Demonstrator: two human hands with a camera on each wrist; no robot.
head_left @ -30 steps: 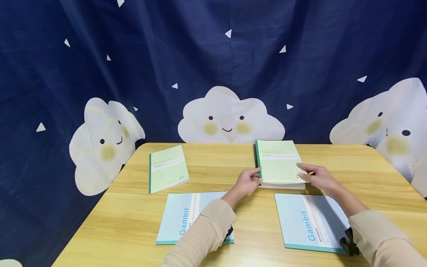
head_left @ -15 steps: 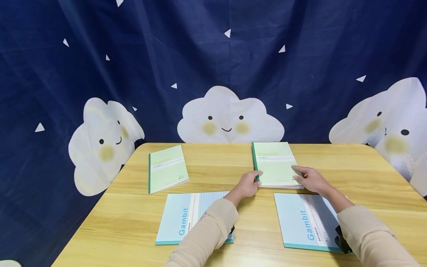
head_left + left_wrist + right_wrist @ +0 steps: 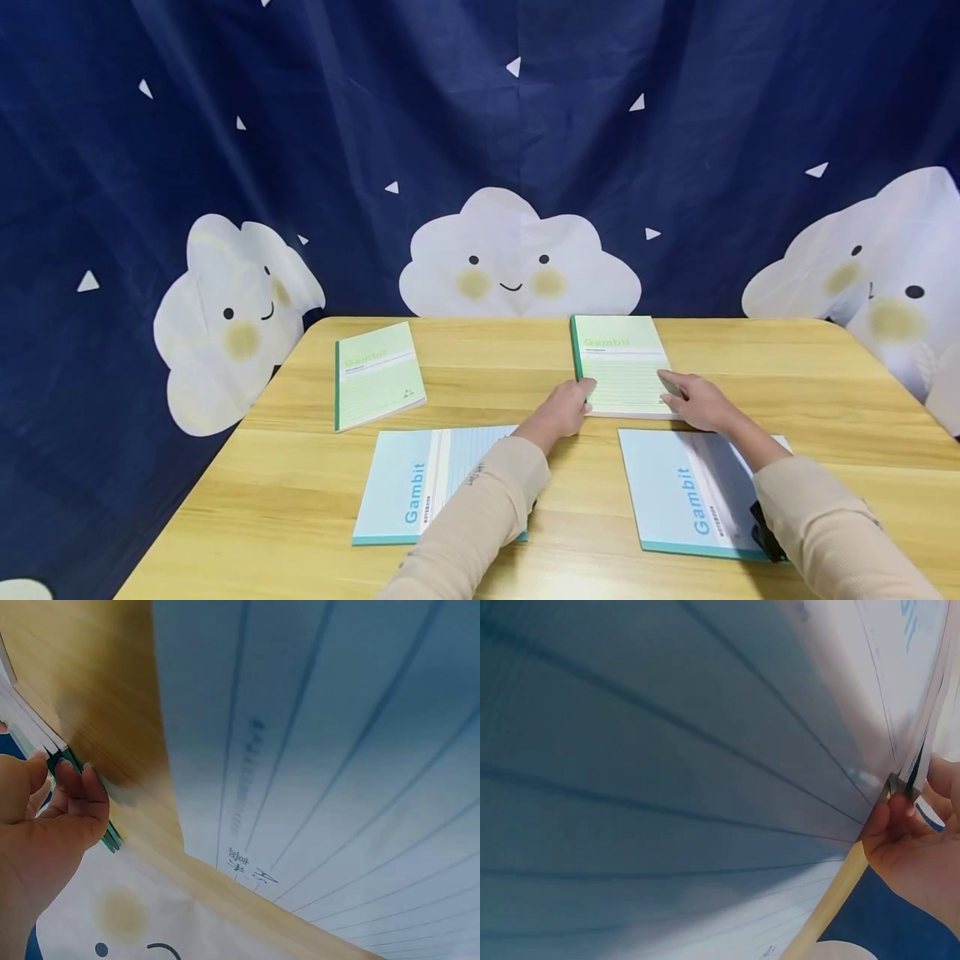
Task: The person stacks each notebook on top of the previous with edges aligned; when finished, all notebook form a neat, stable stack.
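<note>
A green notebook point(image 3: 621, 358) lies squarely on top of another one at the table's back right. Two green spines point(image 3: 109, 834) show together in the left wrist view. My left hand point(image 3: 562, 408) grips the stack at its near left corner, thumb over the cover and fingers against the spine side. At the near right edge, my right hand point(image 3: 701, 403) holds the stack with thumb and fingers, the index finger reaching onto the cover. The right wrist view shows those fingers point(image 3: 896, 810) bent at the page edges. The lower notebook is mostly hidden.
One more green notebook point(image 3: 378, 375) lies at the back left of the wooden table point(image 3: 255, 500). Two blue notebooks lie nearer, one left point(image 3: 397, 492) partly under my left forearm, another right point(image 3: 667, 492) beneath my right forearm. A dark cloud-print curtain point(image 3: 450, 125) hangs behind.
The upper green notebook has come down and lined up with the one below, whose pages and dark spine stuck out before. Both hands have moved slightly with it.
</note>
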